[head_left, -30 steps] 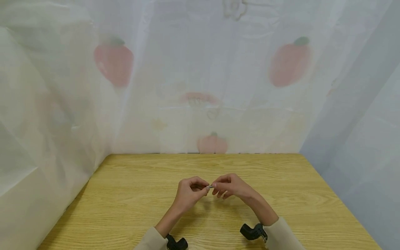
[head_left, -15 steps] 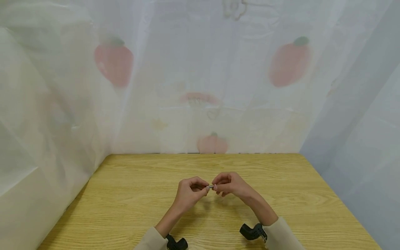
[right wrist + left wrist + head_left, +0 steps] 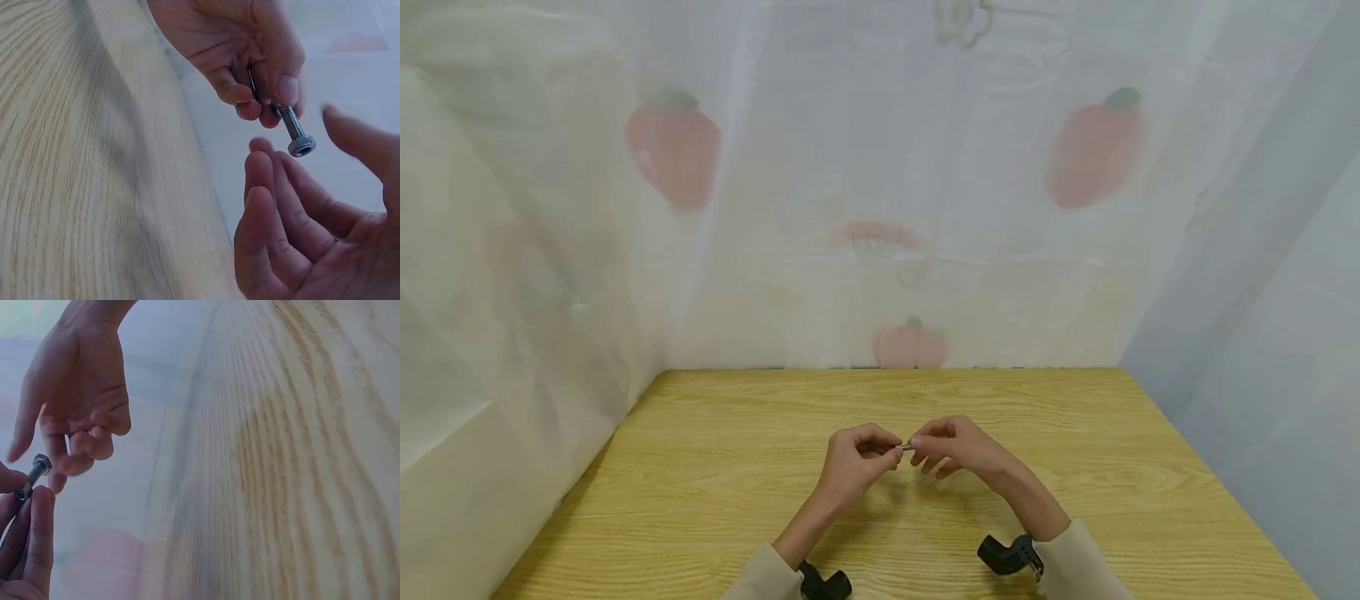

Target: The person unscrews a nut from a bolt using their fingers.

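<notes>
Between the thumb and fingertips of my left hand (image 3: pixel 852 463) is a small metal bolt (image 3: pixel 291 122), pinched by one end. A hex nut (image 3: pixel 302 145) sits on the threads at the bolt's other end, facing my right hand (image 3: pixel 961 446). The right wrist view has my right thumb and fingers spread around the nut without touching it. In the left wrist view the bolt (image 3: pixel 35 474) slants upward, and the nut (image 3: pixel 42 462) lies close to the right fingers. Left fingertips hide the bolt's held end in part.
Both hands are above a wood-grain table (image 3: pixel 715 500). A whitish curtain with strawberry prints (image 3: pixel 677 154) hangs behind the table and along its sides. Black wrist camera mounts (image 3: pixel 1009 556) are worn at both sleeves.
My right fingers came in closer round the nut half a second ago and have now spread again, the thumb off the nut. The left hand stays still with the bolt.
</notes>
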A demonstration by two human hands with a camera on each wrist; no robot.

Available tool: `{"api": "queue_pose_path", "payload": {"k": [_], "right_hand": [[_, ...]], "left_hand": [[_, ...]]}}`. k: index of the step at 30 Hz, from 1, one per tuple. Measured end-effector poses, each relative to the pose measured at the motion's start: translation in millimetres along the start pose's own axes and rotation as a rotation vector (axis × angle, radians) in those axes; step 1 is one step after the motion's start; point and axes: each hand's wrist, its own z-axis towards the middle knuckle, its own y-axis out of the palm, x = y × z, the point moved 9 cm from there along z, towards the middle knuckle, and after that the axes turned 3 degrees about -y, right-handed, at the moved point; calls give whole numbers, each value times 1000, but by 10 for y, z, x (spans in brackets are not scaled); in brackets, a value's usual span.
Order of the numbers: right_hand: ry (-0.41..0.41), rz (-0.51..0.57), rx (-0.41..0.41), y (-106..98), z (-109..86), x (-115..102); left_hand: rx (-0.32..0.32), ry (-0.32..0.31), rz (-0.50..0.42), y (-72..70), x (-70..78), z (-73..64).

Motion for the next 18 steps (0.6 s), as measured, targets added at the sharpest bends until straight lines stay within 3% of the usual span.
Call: {"api": "queue_pose_path", "payload": {"k": [5,10,18], "right_hand": [[35,19,-10,19,10,25],[8,25,-5,9,13,14],[-39,18,14,-9,1,-39]], "left_hand": [[-5,37,4,2,12,0],[-8,53,0,2,2,0],[2,13,20,0,-11,-5]]}}
